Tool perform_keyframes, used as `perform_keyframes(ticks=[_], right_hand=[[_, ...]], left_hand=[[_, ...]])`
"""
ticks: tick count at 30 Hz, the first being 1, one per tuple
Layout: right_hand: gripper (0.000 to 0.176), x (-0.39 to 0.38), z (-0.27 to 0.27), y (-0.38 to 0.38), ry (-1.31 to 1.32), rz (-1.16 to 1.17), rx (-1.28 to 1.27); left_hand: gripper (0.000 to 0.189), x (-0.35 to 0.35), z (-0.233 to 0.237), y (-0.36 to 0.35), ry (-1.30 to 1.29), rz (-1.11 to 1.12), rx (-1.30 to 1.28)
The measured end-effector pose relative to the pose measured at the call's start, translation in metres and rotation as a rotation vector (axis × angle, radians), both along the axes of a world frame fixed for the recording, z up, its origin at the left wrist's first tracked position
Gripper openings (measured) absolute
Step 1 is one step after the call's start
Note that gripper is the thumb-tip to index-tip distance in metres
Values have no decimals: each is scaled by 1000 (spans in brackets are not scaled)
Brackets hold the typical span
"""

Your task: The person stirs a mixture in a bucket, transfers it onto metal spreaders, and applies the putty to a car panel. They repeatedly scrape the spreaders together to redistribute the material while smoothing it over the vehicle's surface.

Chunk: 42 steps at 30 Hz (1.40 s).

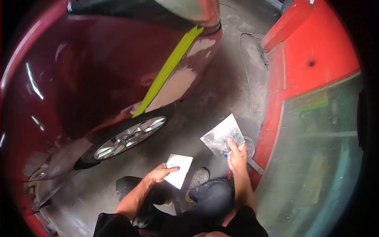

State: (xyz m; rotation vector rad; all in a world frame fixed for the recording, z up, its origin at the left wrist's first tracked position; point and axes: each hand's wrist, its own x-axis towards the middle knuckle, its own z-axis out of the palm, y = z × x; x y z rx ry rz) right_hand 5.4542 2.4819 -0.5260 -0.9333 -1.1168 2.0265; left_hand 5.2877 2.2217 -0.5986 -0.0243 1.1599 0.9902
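Observation:
My left hand [159,173] grips the edge of a white rectangular sheet [179,168], thumb lying on its upper face. In my right hand [237,157] is a larger square plate [222,133], whitish with grey smears, its thumb pressed on the near corner. Both pieces are held apart over the floor, above my knees and shoe. A bit of something blue shows under the square plate, too hidden to name. Ahead and left stands a dark red car [106,59], with pale filler patches [173,87] beside a strip of yellow-green tape [169,69].
The car's silver wheel [132,138] is left of my hands. A red car panel [316,51] and dusty window glass [316,150] rise close on the right. A cable [245,59] runs along the concrete floor [221,87]. Near my right wrist lies a round grey object [249,148].

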Motion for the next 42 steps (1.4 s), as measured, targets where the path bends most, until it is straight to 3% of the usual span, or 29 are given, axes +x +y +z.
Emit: perform_keyframes(ticks=[2, 5, 9, 13, 15, 16, 18, 21, 22, 24, 26, 30, 31, 34, 35, 37, 38, 39, 40, 42], right_hand=[[32, 1, 31, -11, 41, -125, -151], [35, 27, 59, -36, 9, -235, -380], [30, 49, 109, -74, -126, -287, -452], [28, 45, 178, -107, -202, -235, -459], [28, 43, 217, -127, -278, -187, -483], [29, 46, 241, -135, -296, -34, -524], [30, 46, 282, -156, -470, 160, -379], [29, 40, 338, -176, -635, 575, -53], [31, 35, 358, -180, -616, 708, 142], [32, 24, 382, -187, -550, 843, 511], [32, 4, 408, -186, -396, 1001, 665], [29, -30, 434, -193, -218, 1219, 777], [28, -39, 436, -199, -148, 1245, 809], [33, -65, 448, -223, 50, 1345, 916], [36, -77, 463, -234, 77, 1406, 923], [40, -86, 479, -259, 139, 1541, 945], [43, -87, 482, -272, 149, 1587, 955], [44, -91, 481, -285, 201, 1652, 965], [45, -105, 472, -308, 221, 1681, 975], [46, -110, 482, -346, 274, 1782, 980]], left_hand=[[39, -8, 7, -16, -25, -134, -167], [38, 29, 22, -71, -196, 97, -105], [43, 41, 124, -95, -255, 102, -84], [43, 51, 187, -132, -167, 105, -115], [44, 54, 251, -140, -126, 203, -135], [45, 57, 289, -141, -114, 283, -126], [43, 55, 312, -175, -92, 222, -186], [39, 53, 396, -199, -166, 518, -245], [38, 62, 387, -222, -25, 618, -300], [38, 65, 418, -245, 24, 796, -372], [33, 83, 422, -275, 147, 1100, -341], [37, 155, 412, -356, 209, 1499, -410], [38, 187, 387, -394, 136, 1567, -377], [35, 273, 395, -420, 191, 1614, -535], [35, 304, 382, -434, 226, 1561, -806], [47, 359, 377, -424, 286, 1628, -1128], [51, 398, 342, -429, 297, 1756, -1135], [55, 404, 361, -407, 248, 1797, -1207], [54, 402, 342, -412, 162, 1964, -1107], [48, 410, 351, -401, -18, 1951, -1288]])
